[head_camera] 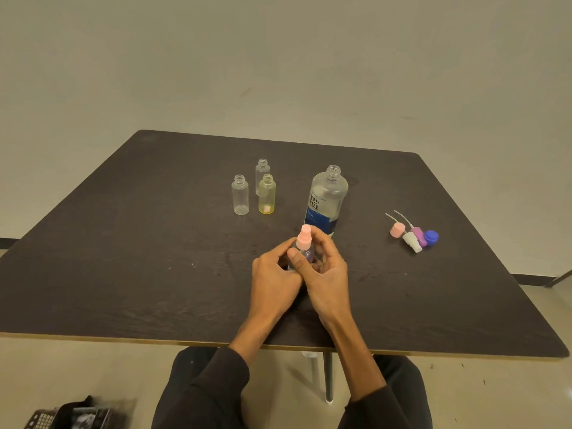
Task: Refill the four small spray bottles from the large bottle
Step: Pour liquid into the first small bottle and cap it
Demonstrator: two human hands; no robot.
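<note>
Both of my hands wrap a small purple-tinted spray bottle (306, 253) with a pink spray head (304, 236) on it, upright near the table's middle. My left hand (275, 274) grips its body; my right hand (325, 267) cups it from the right, fingers near the head. Just behind stands the large clear bottle (326, 199) with a blue label, uncapped. Three small open bottles stand at the back left: a clear one (240, 196), a second clear one (262, 174) and a yellowish one (267, 195).
On the dark table (123, 243), at the right, lies a cluster of loose tops: a pink spray head (397, 229), a white one (411, 241), a purple one (418, 234) and a blue cap (431, 237). A black crate (77, 416) sits on the floor, lower left.
</note>
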